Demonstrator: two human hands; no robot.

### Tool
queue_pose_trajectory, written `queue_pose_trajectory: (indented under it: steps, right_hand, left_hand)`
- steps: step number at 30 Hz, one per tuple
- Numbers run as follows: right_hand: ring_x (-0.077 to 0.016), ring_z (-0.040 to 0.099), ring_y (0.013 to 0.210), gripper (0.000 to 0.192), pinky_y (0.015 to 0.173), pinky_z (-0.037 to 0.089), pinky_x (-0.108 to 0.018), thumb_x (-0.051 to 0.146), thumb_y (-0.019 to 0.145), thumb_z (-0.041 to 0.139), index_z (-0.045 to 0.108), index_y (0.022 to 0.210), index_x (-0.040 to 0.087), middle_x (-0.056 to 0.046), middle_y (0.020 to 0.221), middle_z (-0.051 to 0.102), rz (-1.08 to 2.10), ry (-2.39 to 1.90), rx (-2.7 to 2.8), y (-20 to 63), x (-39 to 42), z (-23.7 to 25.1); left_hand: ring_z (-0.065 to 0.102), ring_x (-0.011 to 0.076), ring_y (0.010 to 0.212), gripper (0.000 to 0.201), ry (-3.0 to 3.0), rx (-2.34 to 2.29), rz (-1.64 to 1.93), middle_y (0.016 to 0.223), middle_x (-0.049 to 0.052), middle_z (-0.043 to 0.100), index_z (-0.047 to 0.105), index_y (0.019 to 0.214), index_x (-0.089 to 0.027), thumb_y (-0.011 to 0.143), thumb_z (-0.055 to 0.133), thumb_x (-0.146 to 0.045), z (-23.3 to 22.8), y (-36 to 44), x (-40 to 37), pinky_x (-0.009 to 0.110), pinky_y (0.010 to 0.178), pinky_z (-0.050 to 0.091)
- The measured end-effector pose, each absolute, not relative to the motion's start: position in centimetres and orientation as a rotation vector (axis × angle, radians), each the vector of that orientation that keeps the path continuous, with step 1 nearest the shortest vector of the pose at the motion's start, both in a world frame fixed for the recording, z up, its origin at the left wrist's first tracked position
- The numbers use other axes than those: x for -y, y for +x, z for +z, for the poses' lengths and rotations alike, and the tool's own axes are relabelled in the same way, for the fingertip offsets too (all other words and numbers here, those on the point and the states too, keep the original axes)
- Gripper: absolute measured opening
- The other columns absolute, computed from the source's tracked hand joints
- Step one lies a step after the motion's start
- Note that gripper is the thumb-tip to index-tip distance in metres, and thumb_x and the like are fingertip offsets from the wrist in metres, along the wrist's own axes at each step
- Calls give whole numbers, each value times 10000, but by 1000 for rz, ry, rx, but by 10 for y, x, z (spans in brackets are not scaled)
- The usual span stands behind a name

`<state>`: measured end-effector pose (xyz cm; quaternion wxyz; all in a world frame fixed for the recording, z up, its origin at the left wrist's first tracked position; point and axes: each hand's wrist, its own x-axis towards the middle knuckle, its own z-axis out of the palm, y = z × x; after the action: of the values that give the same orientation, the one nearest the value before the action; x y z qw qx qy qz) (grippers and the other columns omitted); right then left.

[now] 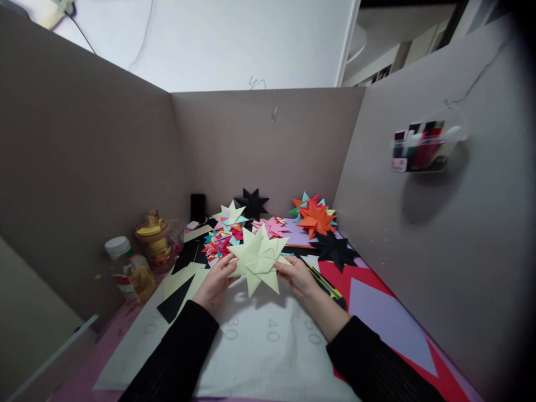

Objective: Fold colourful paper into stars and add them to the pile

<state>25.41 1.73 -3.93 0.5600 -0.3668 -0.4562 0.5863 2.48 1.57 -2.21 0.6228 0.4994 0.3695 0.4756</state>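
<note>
A pale green folded paper star (258, 258) with several points is held up between my two hands, over a white mat (268, 357) with printed numbers. My left hand (215, 282) pinches a point on its left side. On the right side, my right hand (298, 276) grips another point, thumb on the front. Most of the fingers are behind the paper. A yellow and black utility knife (325, 283) lies just right of my right hand. Left of my left hand lie pale green paper strips (184, 276) and a black paper piece (175, 300).
Finished paper stars in orange (317, 219), black (335, 249) and pink (271, 228) lie at the back. A bottle (130, 271) and a lidded cup (156, 245) stand left. Red (337, 276) and lilac (387, 321) sheets lie right. Grey panels (268, 151) surround the table.
</note>
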Motion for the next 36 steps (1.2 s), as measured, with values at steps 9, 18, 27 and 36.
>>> queue_pose_trajectory:
  steps: [9,18,27,36]
  right_hand:
    - [-243,583,944,394,791,444,-372,287,676,690,612,1050,191,-80,1014,648,818,-1005,1381,257,-20,-46]
    - [-213,567,857,192,775,454,-381,142,786,553,565,960,222,-52,881,619,-59,-788,1730,242,9,-29]
    - [-187,547,843,167,776,453,-372,64,762,528,547,799,226,-36,874,638,-117,-685,1831,241,12,-29]
    - [-204,558,915,171,824,437,-395,74,745,505,518,810,232,-45,1010,676,-130,-707,1894,241,13,-30]
  left_hand:
    - [632,279,940,445,1444,-1115,1016,970,135,711,701,961,-83,760,632,-474,-41,32,-16,364,814,498]
    - [604,199,785,326,1954,-1009,1074,875,46,710,695,1031,-154,861,506,-358,-32,41,-7,284,726,484]
    - [601,189,766,299,2006,-1040,1087,850,45,705,701,972,-146,871,504,-346,-34,40,-9,270,716,478]
    - [607,187,784,305,2020,-1010,1106,870,49,707,688,1040,-146,884,496,-323,-36,40,-9,258,714,477]
